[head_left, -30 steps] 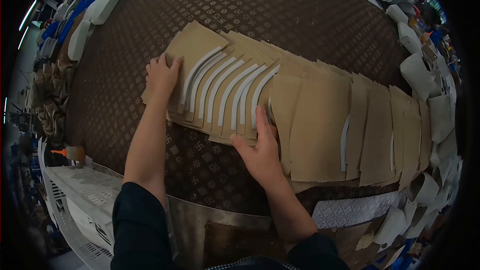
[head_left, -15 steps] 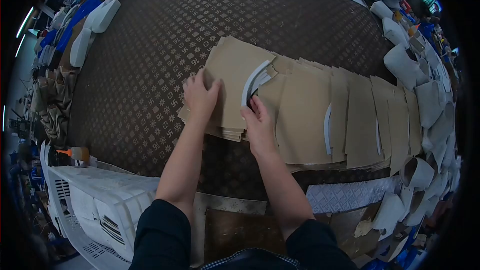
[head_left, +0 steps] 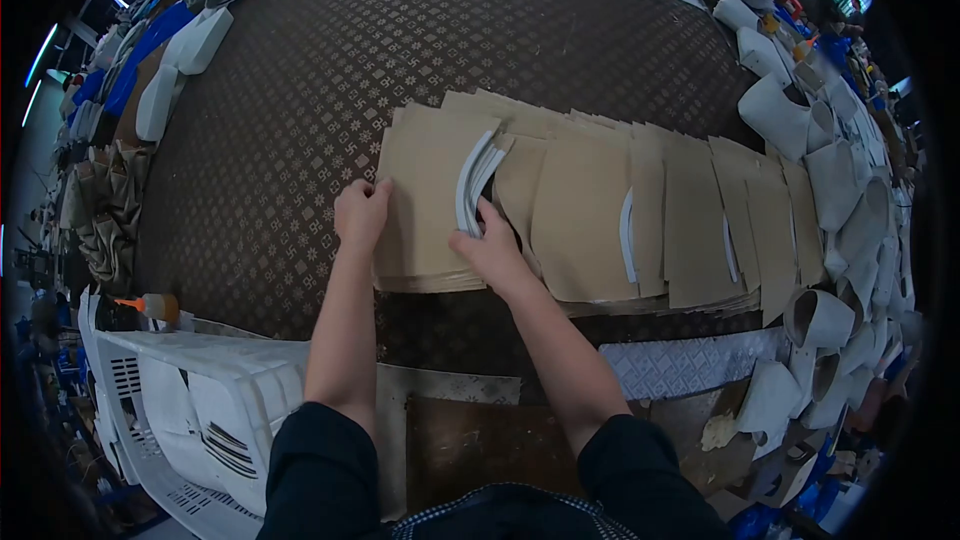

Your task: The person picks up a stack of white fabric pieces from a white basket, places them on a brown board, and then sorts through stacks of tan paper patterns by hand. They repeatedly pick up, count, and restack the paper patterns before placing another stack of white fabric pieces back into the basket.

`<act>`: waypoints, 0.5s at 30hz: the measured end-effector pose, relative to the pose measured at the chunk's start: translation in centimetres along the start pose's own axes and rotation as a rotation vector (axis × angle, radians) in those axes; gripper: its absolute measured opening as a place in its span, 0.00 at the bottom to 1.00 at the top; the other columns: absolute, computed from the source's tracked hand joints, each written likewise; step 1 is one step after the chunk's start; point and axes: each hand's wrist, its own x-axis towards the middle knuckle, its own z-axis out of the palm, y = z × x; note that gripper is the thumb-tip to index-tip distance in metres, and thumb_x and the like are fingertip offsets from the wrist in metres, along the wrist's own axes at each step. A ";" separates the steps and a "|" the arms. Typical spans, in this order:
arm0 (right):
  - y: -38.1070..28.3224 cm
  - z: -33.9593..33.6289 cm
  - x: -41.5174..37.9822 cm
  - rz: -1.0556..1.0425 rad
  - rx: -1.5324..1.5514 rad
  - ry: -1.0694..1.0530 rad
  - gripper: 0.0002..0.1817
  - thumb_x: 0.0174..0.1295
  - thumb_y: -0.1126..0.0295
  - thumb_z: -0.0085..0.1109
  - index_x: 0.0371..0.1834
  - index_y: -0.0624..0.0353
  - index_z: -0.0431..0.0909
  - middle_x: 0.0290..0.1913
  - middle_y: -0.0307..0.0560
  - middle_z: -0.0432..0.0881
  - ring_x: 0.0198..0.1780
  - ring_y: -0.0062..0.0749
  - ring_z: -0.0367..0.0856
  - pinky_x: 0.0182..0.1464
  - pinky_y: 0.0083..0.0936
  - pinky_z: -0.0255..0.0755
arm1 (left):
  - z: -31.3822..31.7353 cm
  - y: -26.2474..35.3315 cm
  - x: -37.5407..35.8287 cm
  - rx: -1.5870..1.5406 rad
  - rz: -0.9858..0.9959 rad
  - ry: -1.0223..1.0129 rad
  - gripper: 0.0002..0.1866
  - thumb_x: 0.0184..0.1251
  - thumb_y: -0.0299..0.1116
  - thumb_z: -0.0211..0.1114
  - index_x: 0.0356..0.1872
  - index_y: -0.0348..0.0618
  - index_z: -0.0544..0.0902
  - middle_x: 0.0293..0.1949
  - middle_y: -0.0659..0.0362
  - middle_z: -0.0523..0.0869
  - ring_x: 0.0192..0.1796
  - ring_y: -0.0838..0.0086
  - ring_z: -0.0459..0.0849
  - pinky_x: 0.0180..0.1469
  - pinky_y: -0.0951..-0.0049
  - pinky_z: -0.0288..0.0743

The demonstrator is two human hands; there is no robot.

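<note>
Brown paper-like sheets [head_left: 425, 180] lie in a squared-up pile on the patterned dark table. At the pile's left edge is my left hand [head_left: 362, 212], its fingers curled and thumb against the sheets' edge; its grip is partly hidden. Along the right side lie several curved white strips [head_left: 470, 180], bunched side by side. My right hand [head_left: 493, 248] closes around their lower end, thumb over the sheets. More brown sheets [head_left: 585, 210] fan out to the right in overlapping stacks, with single white strips [head_left: 627, 235] lying between some of them.
A white plastic basket [head_left: 210, 370] holding white pieces stands at the lower left. White curved padded pieces [head_left: 775, 120] crowd the right edge. An orange-capped bottle [head_left: 158, 307] is near the basket, and folded brown cloth [head_left: 110, 205] hangs at the left.
My left hand has moved from lying on the sheets to their left edge. The pile's edges look more even. The white strips sit closer together in my right hand.
</note>
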 end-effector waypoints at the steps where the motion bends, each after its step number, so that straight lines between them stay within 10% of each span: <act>1: -0.9 0.0 -1.6 0.038 -0.113 -0.018 0.36 0.54 0.72 0.62 0.68 0.64 0.63 0.42 0.41 0.78 0.38 0.23 0.74 0.44 0.22 0.71 | -0.4 -0.7 -2.0 -0.066 -0.002 0.027 0.23 0.58 0.53 0.64 0.34 0.37 0.83 0.36 0.49 0.86 0.42 0.55 0.84 0.46 0.61 0.75; 4: 1.2 0.2 -7.4 0.053 -0.072 -0.096 0.37 0.54 0.72 0.61 0.69 0.64 0.61 0.44 0.40 0.77 0.40 0.22 0.73 0.45 0.21 0.70 | -0.5 -4.3 -9.7 -0.227 -0.044 0.101 0.20 0.58 0.46 0.66 0.35 0.35 0.83 0.31 0.51 0.85 0.38 0.62 0.84 0.44 0.66 0.75; 8: 3.5 -3.6 -18.1 0.191 0.090 -0.139 0.40 0.54 0.68 0.63 0.71 0.65 0.58 0.52 0.51 0.79 0.51 0.33 0.78 0.56 0.29 0.71 | -1.0 -7.7 -21.0 -0.747 -0.321 -0.287 0.20 0.60 0.38 0.67 0.45 0.30 0.78 0.40 0.55 0.85 0.42 0.78 0.80 0.44 0.76 0.73; 15: 4.0 -8.4 -26.4 0.408 0.001 -0.332 0.38 0.57 0.61 0.65 0.68 0.69 0.63 0.57 0.53 0.76 0.56 0.31 0.74 0.60 0.26 0.67 | -1.5 -7.2 -32.6 -0.481 -0.052 -0.280 0.22 0.59 0.39 0.65 0.48 0.33 0.74 0.41 0.46 0.84 0.44 0.58 0.83 0.50 0.65 0.75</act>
